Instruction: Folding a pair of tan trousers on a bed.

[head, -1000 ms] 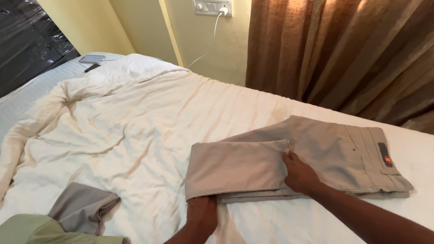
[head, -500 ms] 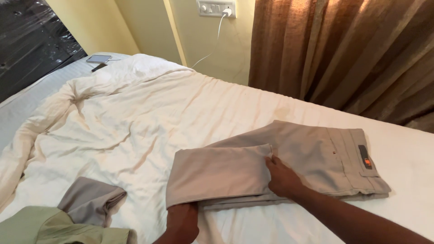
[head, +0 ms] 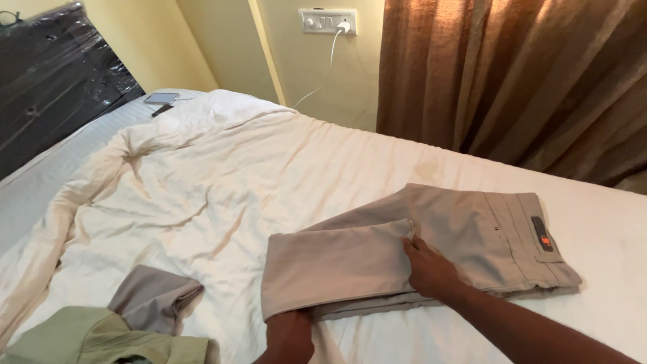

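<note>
The right hand (head: 428, 268) stayed pressed flat on the folded leg hem of the beige trousers (head: 418, 249), the left hand (head: 291, 331) still gripped the fold at seven o'clock, and the trousers stayed half-folded on the bed (head: 222, 168).

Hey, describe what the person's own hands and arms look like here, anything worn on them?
Both are bare. The right hand and its forearm, which enters from the lower right, show no sleeve, glove, watch or ring. The left hand shows only partly at the bottom edge, with nothing worn on the visible part; its wrist and forearm are mostly out of view.
</note>
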